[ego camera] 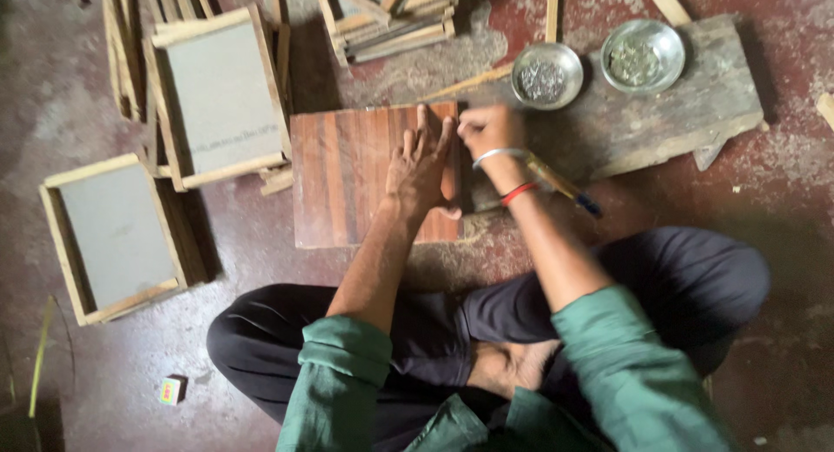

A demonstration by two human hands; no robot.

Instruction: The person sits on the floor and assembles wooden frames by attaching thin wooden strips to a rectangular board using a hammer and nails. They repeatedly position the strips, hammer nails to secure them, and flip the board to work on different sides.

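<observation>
Item: striped wooden panel [347,178], flat on floor [104,87] before my crossed legs. Left hand [420,169] spread flat, pressing its right edge. Right hand [486,130] pinched at top-right corner; contents untellable. I judge panel rigid, light; hold by edges.

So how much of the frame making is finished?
Two framed boards lie finished-looking on the floor. The left hand presses flat on a reddish wooden panel while the right hand works at its edge. Loose wooden strips lie unused beyond.
</observation>
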